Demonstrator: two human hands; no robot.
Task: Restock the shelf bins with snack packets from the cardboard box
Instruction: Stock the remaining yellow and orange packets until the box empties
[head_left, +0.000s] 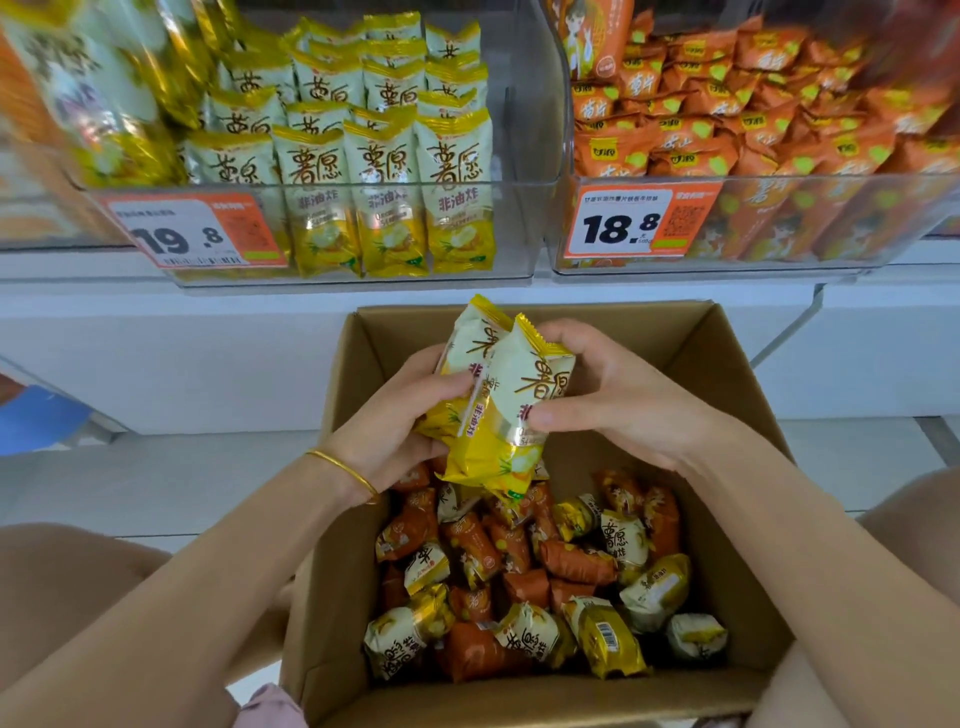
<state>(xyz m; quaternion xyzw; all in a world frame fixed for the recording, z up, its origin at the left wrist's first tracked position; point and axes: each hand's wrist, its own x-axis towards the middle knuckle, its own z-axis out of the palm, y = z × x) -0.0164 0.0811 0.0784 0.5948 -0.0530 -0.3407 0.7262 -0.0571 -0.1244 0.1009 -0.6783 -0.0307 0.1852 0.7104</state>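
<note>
An open cardboard box (353, 613) sits below me, holding several loose yellow and orange snack packets (545, 587). Above the box I hold a small bunch of yellow packets (498, 405) between both hands. My left hand (400, 421), with a gold bangle on the wrist, grips them from the left. My right hand (618, 395) clasps them from the right, thumb across the front packet. On the shelf above, a clear bin (509, 156) holds rows of upright yellow packets (384, 171), and the clear bin (810, 218) to its right holds orange packets (727, 109).
Price tags reading 19.8 (192, 234) and 18.8 (639, 221) hang on the bin fronts. A white shelf ledge (208, 353) runs behind the box. More yellow packets (104, 88) lie blurred at the upper left. My knees flank the box.
</note>
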